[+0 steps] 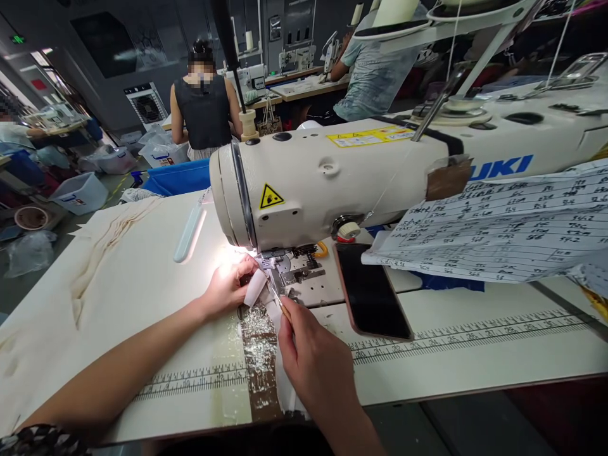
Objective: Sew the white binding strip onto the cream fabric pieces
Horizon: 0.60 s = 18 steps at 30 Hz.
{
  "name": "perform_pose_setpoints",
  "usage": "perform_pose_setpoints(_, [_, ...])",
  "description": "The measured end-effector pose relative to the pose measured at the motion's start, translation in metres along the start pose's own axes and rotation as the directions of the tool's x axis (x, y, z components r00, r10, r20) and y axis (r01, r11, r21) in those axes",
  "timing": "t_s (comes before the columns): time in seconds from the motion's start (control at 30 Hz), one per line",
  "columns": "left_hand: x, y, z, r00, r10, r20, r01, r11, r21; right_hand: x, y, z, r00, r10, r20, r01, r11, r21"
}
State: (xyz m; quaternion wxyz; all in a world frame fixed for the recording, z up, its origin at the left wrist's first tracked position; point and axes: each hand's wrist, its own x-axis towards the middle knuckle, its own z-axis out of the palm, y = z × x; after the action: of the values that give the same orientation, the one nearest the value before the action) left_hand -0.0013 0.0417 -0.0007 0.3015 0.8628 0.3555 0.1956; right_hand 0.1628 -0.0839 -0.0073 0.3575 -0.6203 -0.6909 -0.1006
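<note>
There are one left hand (232, 285) and one right hand (317, 348), two altogether, with one slim tool (277, 296), one phone (373, 291), one large sewing machine (304, 171) and one triangular warning sign (271, 197). Beyond the one near worktop (456, 367) are at least three other people (204, 117) and at least three more sewing machines (257, 78).

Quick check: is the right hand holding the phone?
No, the right hand holds a slim metal-tipped tool, while the phone lies to its right.

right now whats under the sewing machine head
Under the machine head: the left hand holding a white fabric strip, the right hand's thin metal tool, and metal plates. The left fingers hide whatever lies directly behind them.
</note>
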Motion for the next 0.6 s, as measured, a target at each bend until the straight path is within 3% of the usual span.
perform_pose_setpoints(0.13, [0.0006, -0.0038, 0.0045, 0.997, -0.027, -0.074, 0.014, 0.984, -0.175, -0.0011, 0.0000, 0.0018, 1.000, -0.003, -0.010, 0.003, 1.000, -0.017])
perform_pose_setpoints(0.4, [0.0024, -0.0040, 0.0070, 0.991, -0.070, -0.113, 0.034, 0.957, -0.289, -0.0027, 0.0010, 0.0031, 1.000, 0.005, -0.027, -0.005, 1.000, 0.000])
perform_pose_setpoints(0.5, [0.0025, -0.0032, 0.0064, 0.990, -0.050, -0.135, 0.015, 0.969, -0.248, -0.0028, 0.0004, 0.0022, 1.000, 0.015, -0.018, -0.015, 1.000, 0.001])
perform_pose_setpoints(0.6, [0.0029, -0.0028, 0.0072, 0.976, 0.059, -0.209, -0.070, 0.997, -0.044, -0.0025, 0.0001, 0.0020, 1.000, 0.013, -0.018, -0.013, 1.000, -0.003])
